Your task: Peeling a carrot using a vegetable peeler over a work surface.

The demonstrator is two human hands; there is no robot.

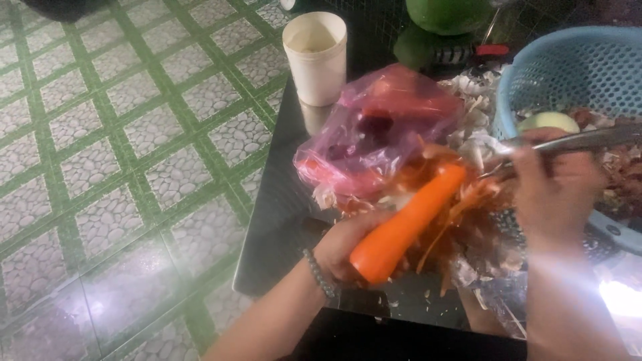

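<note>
My left hand [342, 249] grips the thick lower end of an orange carrot [408, 222], which slants up to the right over a black table [277, 220]. My right hand [556, 187] holds a metal peeler [568, 142] with its blade near the carrot's upper tip. A heap of orange carrot peelings [468, 220] lies under and beside the carrot. A beaded bracelet [318, 273] sits on my left wrist.
A pink plastic bag [374, 130] with red and dark vegetables lies behind the carrot. A white plastic cup [315, 57] stands at the table's far corner. A blue perforated basket [575, 73] holds scraps at right. Green-and-grey tiled floor [120, 167] lies left.
</note>
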